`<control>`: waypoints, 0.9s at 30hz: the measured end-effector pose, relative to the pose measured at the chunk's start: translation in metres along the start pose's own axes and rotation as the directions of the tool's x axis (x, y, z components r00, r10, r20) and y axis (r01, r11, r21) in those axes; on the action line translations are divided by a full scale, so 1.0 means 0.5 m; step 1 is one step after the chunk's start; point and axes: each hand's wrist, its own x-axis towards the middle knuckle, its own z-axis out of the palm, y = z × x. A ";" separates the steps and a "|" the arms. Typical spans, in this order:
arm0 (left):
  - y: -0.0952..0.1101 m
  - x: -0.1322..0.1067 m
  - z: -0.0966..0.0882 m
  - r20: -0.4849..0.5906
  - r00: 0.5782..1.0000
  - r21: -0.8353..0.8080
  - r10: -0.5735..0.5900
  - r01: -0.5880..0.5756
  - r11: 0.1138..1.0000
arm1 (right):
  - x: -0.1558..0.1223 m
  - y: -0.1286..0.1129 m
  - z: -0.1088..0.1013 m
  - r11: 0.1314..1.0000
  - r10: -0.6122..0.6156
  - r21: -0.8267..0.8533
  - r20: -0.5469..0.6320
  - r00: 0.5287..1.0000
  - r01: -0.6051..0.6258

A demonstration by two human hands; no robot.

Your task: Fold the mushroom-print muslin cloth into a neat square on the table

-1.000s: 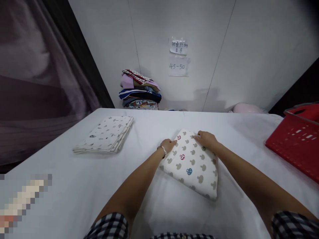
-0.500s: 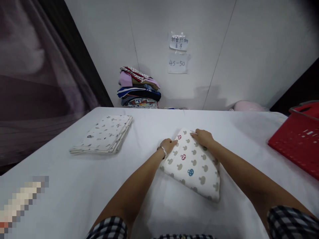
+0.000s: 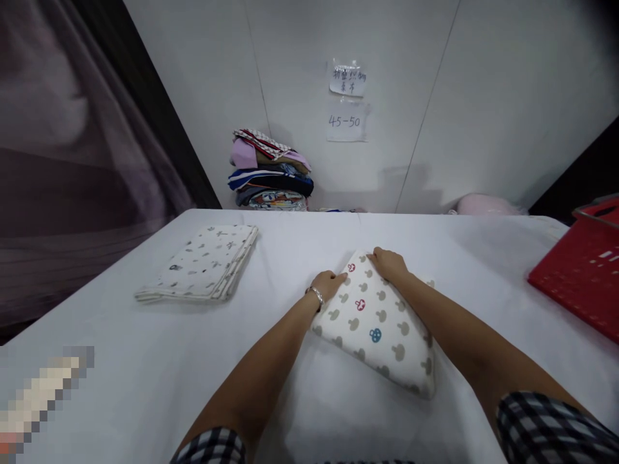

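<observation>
A folded white cloth (image 3: 370, 316) printed with mushrooms lies at an angle on the white table, mostly grey-beige ones with a few red and blue. My left hand (image 3: 329, 287), with a bracelet at the wrist, grips the cloth's left edge; its thumb is on top and the other fingers are partly hidden. At the far corner, my right hand (image 3: 388, 263) pinches the cloth's edge between thumb and fingers. Another folded white cloth (image 3: 206, 264) with small dark prints rests flat to the left, apart from both hands.
A red plastic basket (image 3: 580, 270) stands on the table's right side. Behind the white table (image 3: 309, 241) rises a stack of folded fabrics (image 3: 271, 171). Paper signs (image 3: 347, 122) hang on the wall, and a pink rounded object (image 3: 488, 204) shows beyond the far edge.
My right hand has shifted slightly left along the cloth's far corner. The mushroom cloth appears a little further right in view; my left hand keeps its hold.
</observation>
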 end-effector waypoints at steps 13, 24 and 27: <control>-0.005 -0.033 0.014 0.007 1.000 0.124 0.005 -0.005 0.992 | 0.002 0.002 -0.005 0.999 0.032 0.044 -0.012 0.999 -0.032; 0.000 -0.034 0.013 -0.009 1.000 0.097 -0.004 0.005 0.995 | -0.040 -0.030 0.041 0.967 -0.229 0.103 -0.056 0.972 0.234; -0.013 -0.045 0.005 0.010 1.000 0.008 -0.009 0.009 1.000 | -0.037 -0.024 0.054 0.968 -0.219 0.114 -0.038 0.975 0.222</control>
